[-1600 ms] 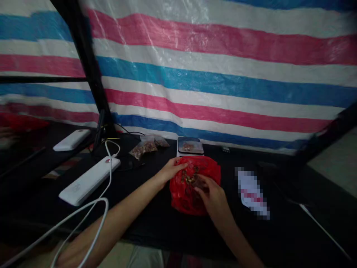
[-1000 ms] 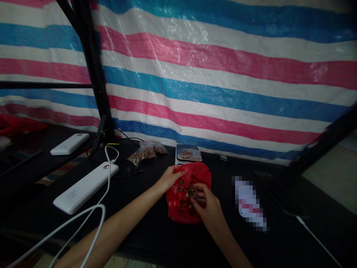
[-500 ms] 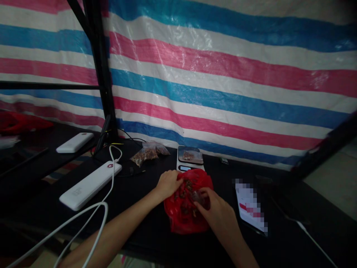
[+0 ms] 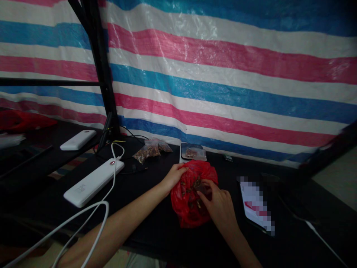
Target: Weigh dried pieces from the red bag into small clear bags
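A red plastic bag lies open on the black table, with small brown dried pieces inside. My left hand has its fingers closed on the bag's upper left rim. Reaching in from the right, my right hand pinches a small dark see-through object over the brown pieces; its exact kind is unclear. Just behind the bag, partly covered by it, stands a kitchen scale with a small clear bag of brown bits on top.
Filled clear bags lie left of the scale. A white power bank with a looping white cable is at left, another power bank beyond. A phone lies at right. Striped sheeting hangs behind the table.
The view has shifted slightly, so everything sits a little to the right and higher. My hands keep their places at the bag, the right one still pinching the dark object.
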The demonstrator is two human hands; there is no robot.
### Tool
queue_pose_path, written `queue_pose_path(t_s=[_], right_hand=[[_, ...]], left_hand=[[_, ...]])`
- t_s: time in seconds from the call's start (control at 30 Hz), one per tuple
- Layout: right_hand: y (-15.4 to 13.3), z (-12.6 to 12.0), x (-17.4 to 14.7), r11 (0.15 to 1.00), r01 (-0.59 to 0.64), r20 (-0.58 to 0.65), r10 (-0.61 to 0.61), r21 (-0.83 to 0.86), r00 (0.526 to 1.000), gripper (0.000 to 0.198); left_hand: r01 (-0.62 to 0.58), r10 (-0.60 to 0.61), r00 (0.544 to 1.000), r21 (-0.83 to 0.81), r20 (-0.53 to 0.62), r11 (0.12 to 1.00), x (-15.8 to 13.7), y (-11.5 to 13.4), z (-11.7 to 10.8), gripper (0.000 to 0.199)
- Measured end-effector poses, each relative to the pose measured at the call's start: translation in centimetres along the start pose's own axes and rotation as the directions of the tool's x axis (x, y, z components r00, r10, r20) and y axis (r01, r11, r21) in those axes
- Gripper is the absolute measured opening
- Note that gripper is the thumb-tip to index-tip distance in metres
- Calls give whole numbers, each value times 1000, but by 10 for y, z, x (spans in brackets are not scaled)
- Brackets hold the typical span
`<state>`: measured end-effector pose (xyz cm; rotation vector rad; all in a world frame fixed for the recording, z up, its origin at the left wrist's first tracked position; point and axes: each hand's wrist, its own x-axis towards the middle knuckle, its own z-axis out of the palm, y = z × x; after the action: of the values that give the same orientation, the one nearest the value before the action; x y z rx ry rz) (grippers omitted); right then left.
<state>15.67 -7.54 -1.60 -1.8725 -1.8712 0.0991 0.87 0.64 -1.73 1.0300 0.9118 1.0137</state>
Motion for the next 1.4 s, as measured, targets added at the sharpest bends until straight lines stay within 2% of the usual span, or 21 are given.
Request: queue_pose_path(t_s=[0.1, 0.23, 0.47, 0.67, 0.77, 0.87, 0.93, 1.0, 1.1, 1.17, 1.2, 1.3, 1.4], right_hand=[[6, 5, 2, 995, -6, -15, 8, 97, 1000, 25], [9, 10, 5, 971, -16, -8, 19, 239, 1000, 26], [12, 10, 4, 924, -78, 52, 63, 374, 997, 29], [13, 13, 4, 897, -75, 40, 64, 435, 997, 28], [12, 14, 5, 834, -64, 54, 41, 548, 998, 28], [11, 7, 6, 720, -67, 59, 37, 691, 998, 31], [12, -6, 8, 661, -78, 70, 40, 746, 997, 35], [14, -23, 12, 630, -75, 59, 46, 773, 997, 39], [15, -52, 30, 615, -15, -35, 69, 789, 997, 42], [15, -64, 49, 600, 48, -123, 85, 799, 989, 43], [15, -66, 61, 583, 74, -162, 99, 809, 982, 43], [15, -55, 97, 498, 122, -236, 174, 859, 956, 43], [19, -26, 122, 389, 220, -322, 221, 895, 920, 48]], left_hand=[[43, -41, 999, -63, 36, 997, -4, 1, 5, 20], [57, -56, 998, -65, 21, 996, 0, -2, 3, 19], [48, -39, 997, 123, -73, 991, 6, -2, -6, 18], [112, -111, 993, 23, -43, 993, 0, 7, -3, 15], [128, -128, 990, -4, -52, 992, 0, 10, -4, 13], [118, -117, 992, 2, -54, 993, 2, 9, -6, 14], [98, -97, 995, 63, -12, 993, 3, 5, -7, 17], [53, -67, 996, 198, 64, 979, 3, 1, -8, 20], [-115, 6, 972, 455, 234, 883, 0, 2, -11, 25], [-245, 60, 950, 612, 306, 752, -4, 10, -17, 28], [-279, 84, 950, 697, 300, 661, -7, 15, -21, 30], [-280, 144, 960, 863, 242, 421, -12, 36, -33, 30], [-309, 177, 949, 886, 262, 345, -9, 53, -38, 27]])
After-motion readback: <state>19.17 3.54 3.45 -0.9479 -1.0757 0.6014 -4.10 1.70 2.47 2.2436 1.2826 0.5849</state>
